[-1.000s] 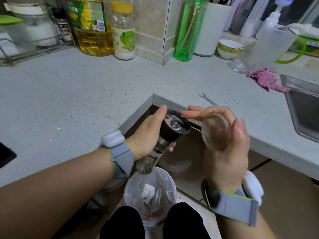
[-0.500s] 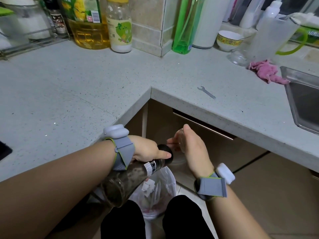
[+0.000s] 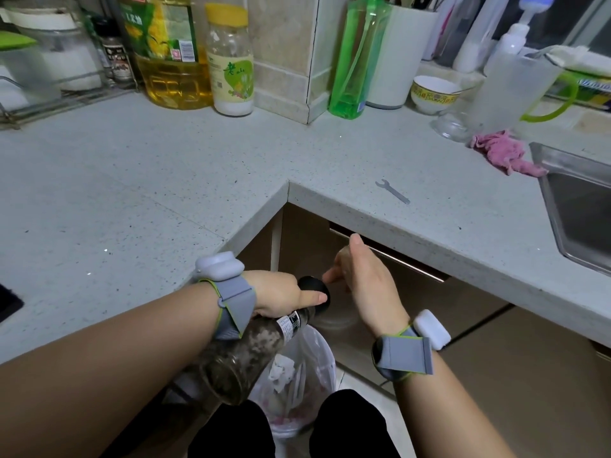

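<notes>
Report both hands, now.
Left hand: grips the pepper grinder by its neck.
Right hand: curled beside the black top; whether it holds anything cannot be told.

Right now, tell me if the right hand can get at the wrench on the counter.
Probably yes: the wrench lies alone on bare counter just above the right hand, nothing between, though that hand is at the grinder.

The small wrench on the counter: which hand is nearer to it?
Right. The right hand is in front of the counter edge, almost directly below the wrench in the picture. The left hand, gripping the grinder, is further to the left.
</notes>
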The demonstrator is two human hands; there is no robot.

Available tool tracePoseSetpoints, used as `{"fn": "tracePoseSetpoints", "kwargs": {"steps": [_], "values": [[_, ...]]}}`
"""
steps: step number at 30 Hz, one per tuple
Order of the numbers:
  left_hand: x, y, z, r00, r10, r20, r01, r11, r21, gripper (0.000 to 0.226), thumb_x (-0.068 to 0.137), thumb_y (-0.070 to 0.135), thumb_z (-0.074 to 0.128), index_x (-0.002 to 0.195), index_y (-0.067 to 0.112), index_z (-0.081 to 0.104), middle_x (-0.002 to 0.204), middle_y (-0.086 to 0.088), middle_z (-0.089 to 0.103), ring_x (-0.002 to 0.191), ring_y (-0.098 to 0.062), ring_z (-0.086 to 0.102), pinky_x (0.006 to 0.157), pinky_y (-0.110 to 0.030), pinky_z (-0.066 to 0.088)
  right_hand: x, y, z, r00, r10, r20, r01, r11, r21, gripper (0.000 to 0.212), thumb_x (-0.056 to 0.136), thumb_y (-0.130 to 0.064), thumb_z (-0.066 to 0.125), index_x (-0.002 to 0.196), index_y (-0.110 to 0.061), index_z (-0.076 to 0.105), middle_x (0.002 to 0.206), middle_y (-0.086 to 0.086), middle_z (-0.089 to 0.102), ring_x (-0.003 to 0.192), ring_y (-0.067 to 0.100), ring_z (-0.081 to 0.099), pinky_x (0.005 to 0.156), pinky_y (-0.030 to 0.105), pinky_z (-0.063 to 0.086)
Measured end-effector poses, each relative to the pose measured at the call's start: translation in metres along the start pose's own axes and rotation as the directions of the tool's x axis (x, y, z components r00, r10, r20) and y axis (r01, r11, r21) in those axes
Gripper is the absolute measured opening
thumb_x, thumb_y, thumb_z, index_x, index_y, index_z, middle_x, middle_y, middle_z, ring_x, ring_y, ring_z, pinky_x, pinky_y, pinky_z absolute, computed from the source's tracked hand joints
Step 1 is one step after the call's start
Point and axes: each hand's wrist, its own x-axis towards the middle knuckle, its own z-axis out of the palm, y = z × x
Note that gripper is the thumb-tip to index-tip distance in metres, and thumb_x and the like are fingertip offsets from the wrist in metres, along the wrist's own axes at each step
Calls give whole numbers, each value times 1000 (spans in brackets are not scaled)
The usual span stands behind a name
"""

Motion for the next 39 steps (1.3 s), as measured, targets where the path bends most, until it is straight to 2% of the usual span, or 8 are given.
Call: {"fn": "tracePoseSetpoints", "kwargs": {"steps": [4, 12, 17, 22, 27, 31, 36, 39], "values": [[2, 1, -4, 985, 56, -162, -83, 983, -163, 59, 94, 60, 42, 121, 9, 55, 106, -9, 62, 101, -27, 61, 76, -32, 43, 23, -21, -11, 970, -203, -137, 188, 976, -112, 45, 101, -47, 26, 88, -11, 51, 84, 11, 61, 75, 13, 52, 65, 10, 36], [-5, 5, -11, 839, 109, -533, -438, 716, -543, 39, 76, 51, 73, 102, 26, 59, 93, 2, 68, 75, -15, 70, 73, -38, 61, 99, -57, -29, 917, -372, -142, 341, 917, -205, 33, 92, -48, 51, 96, -15, 56, 92, -1, 55, 91, 22, 56, 81, 36, 46], [-16, 8, -16, 687, 181, -703, -659, 563, -499, 40, 68, 39, 83, 101, 37, 61, 98, 17, 72, 94, 5, 65, 80, -13, 51, 140, -68, -18, 935, -343, 88, 290, 601, -745, 50, 91, -58, 41, 109, -17, 62, 112, 8, 65, 111, 35, 49, 85, 43, 38], [-31, 11, -18, 512, 304, -803, -813, 474, -338, 48, 62, 34, 83, 100, 51, 61, 101, 25, 69, 97, 2, 66, 81, -8, 47, 148, -61, -2, 924, -338, 178, 317, 418, -852, 49, 91, -56, 48, 121, -19, 60, 128, 3, 60, 119, 29, 43, 89, 39, 34], [-36, 12, -19, 430, 323, -843, -852, 455, -260, 43, 64, 24, 84, 99, 33, 61, 101, 12, 69, 92, -2, 67, 81, -12, 48, 145, -56, -4, 928, -331, 168, 325, 505, -800, 52, 90, -59, 49, 129, -26, 58, 139, 0, 52, 126, 27, 39, 94, 39, 31], [-36, 13, -19, 429, 324, -843, -845, 474, -248, 43, 63, 23, 85, 98, 30, 61, 100, 10, 68, 90, -2, 67, 79, -11, 47, 140, -54, -31, 946, -320, -46, 203, 701, -683, 42, 96, -40, 50, 133, -21, 55, 141, 5, 50, 131, 30, 38, 102, 40, 30], [-33, 14, -20, 489, 346, -801, -804, 535, -260, 42, 66, 18, 88, 98, 26, 62, 99, 14, 68, 91, -2, 67, 77, -9, 48, 128, -40, -82, 925, -141, -352, -195, 619, -760, 30, 86, -32, 62, 111, -18, 70, 119, 13, 62, 116, 36, 49, 93, 42, 42], [-34, 14, -20, 507, 348, -788, -790, 554, -263, 44, 66, 16, 88, 98, 29, 61, 101, 18, 67, 93, 2, 66, 76, -6, 47, 126, -39, -89, 932, -43, -361, -237, 680, -693, 18, 79, -36, 71, 87, -21, 75, 105, 10, 69, 103, 34, 58, 85, 39, 48]]}}
